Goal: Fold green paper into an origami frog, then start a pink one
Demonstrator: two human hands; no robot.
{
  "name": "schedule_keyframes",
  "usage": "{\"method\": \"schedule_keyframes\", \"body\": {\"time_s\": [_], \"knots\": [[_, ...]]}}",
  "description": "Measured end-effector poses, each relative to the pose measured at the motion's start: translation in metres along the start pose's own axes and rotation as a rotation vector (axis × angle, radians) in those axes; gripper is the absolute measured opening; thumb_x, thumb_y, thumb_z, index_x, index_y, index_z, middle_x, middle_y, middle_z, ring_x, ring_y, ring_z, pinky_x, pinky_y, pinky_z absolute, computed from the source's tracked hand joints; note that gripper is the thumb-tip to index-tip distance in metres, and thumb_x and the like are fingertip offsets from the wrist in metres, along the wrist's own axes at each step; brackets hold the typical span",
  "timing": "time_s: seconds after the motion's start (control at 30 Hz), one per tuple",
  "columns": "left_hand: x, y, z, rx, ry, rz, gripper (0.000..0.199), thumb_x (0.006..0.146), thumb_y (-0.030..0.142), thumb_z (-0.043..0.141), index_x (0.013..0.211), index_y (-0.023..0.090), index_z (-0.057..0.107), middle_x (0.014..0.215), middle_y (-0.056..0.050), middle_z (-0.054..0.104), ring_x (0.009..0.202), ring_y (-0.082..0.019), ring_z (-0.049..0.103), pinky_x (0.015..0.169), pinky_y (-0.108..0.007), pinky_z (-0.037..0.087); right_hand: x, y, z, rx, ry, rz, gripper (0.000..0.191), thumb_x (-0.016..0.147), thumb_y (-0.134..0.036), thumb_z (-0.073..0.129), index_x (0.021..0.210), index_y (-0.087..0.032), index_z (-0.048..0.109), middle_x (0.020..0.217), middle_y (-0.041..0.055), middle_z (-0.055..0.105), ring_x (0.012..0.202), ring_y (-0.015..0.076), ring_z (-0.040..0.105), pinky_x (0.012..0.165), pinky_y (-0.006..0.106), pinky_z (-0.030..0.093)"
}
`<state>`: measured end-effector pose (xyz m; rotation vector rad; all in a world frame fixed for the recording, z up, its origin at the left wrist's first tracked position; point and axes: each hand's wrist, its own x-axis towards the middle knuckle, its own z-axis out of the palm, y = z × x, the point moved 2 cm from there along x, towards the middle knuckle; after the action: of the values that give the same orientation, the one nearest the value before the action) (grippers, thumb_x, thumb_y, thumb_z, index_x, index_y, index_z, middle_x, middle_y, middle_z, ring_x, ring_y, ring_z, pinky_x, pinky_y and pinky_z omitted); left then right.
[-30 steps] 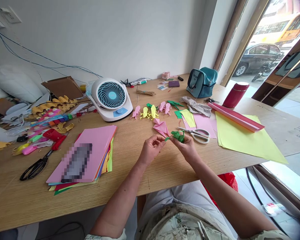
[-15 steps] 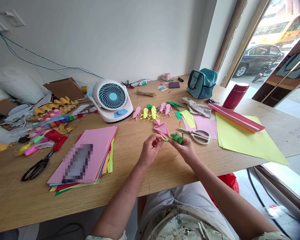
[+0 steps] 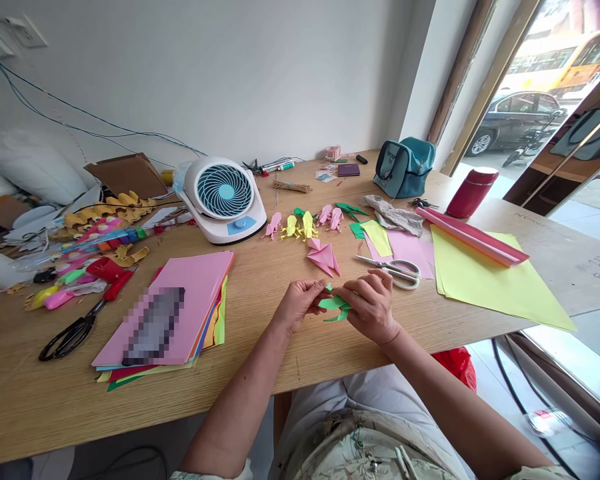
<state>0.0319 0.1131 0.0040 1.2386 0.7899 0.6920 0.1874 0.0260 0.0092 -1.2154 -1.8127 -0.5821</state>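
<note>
a pale wall (image 3: 300,80) fills the upper middle of the frame behind a wooden worktop (image 3: 255,333), with a window at upper right (image 3: 525,100). right of lower centre, over the worktop, the left hand (image 3: 301,305) pinches the left end of a green folded paper (image 3: 334,303); the right hand (image 3: 369,305) curls its fingers around the rest. just beyond lies a pink folded paper (image 3: 323,256), with white-handled scissors (image 3: 403,268) to its right. wood grain shows between the left hand and the paper stack (image 3: 193,287) at lower left; the worktop's front edge passes under both forearms. since half a second ago, the right hand has turned knuckles-up, and the green flaps now point left.
</note>
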Motion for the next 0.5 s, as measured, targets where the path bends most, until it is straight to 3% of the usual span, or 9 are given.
{"method": "schedule_keyframes", "body": {"time_s": [0.17,0.37,0.5], "knots": [[0.000,0.001,-0.001,-0.056,-0.009,-0.009,0.048,0.060,0.055,0.085,0.077,0.012,0.074,0.065,-0.003,0.066,0.048,-0.004,0.048,0.045,-0.015,0.036,0.002,-0.007,-0.003,-0.044,-0.005,-0.072,0.031,0.086,-0.015,0.055,0.105,-0.034,0.071,0.085,-0.0020,0.072,0.077,0.0173,0.055,0.102,0.044,0.028],[-0.001,0.003,0.001,-0.084,0.040,0.041,0.047,0.060,0.054,0.086,0.081,0.014,0.073,0.056,0.005,0.053,0.047,-0.004,0.041,0.042,-0.016,0.035,-0.003,0.000,0.003,0.002,-0.044,0.042,0.027,0.084,-0.018,0.060,0.103,-0.034,0.072,0.086,-0.0018,0.071,0.080,0.0185,0.057,0.104,0.045,0.027],[-0.002,0.005,0.003,-0.094,0.048,0.073,0.047,0.059,0.053,0.087,0.082,0.014,0.072,0.065,0.002,0.060,0.052,-0.005,0.047,0.044,-0.017,0.039,-0.002,0.004,0.006,0.077,-0.014,0.152,0.017,0.085,-0.023,0.062,0.098,-0.030,0.071,0.086,0.0006,0.069,0.081,0.0201,0.057,0.099,0.045,0.033]]}}
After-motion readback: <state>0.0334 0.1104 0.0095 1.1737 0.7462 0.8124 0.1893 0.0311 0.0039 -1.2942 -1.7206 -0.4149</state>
